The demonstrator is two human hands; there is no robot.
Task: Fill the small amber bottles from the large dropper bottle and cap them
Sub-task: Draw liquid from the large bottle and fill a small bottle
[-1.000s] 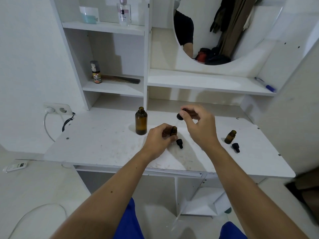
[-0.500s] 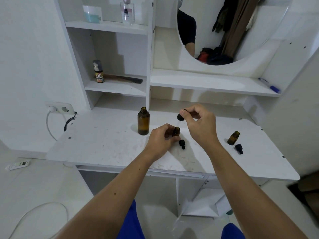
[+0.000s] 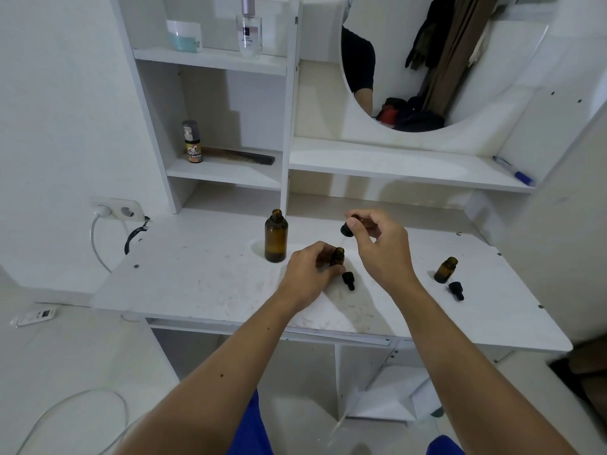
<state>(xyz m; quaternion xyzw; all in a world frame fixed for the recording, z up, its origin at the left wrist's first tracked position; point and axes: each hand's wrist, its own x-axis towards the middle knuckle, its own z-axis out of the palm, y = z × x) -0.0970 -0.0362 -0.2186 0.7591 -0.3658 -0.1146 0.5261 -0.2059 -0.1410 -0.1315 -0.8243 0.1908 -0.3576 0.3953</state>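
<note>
A home, by the look of it — a bedroom dressing corner. A white vanity desk (image 3: 203, 277) carries shelves with a perfume bottle (image 3: 249, 29), a cream jar (image 3: 184, 36) and a comb (image 3: 243, 156), and its round mirror (image 3: 460, 44) reflects hanging clothes — a wall socket (image 3: 116, 208) sits beside it.

White table (image 3: 203, 277), top scuffed & stained, w/ white shelf unit (image 3: 226, 172) rising at back left. Upper shelf: pale jar (image 3: 184, 36) & clear perfume bottle (image 3: 249, 29). Lower shelf: small spray can (image 3: 192, 142) beside black comb (image 3: 243, 156). Round mirror (image 3: 460, 60) on right above long shelf (image 3: 404, 164), blue-capped pen (image 3: 512, 170) at its far end. White wall on left w/ double socket (image 3: 118, 208), white plug in it, cable (image 3: 98, 247) hanging down. Pale floor (image 3: 65, 356); white remote (image 3: 34, 316) lies there. Light soft, even.
</note>
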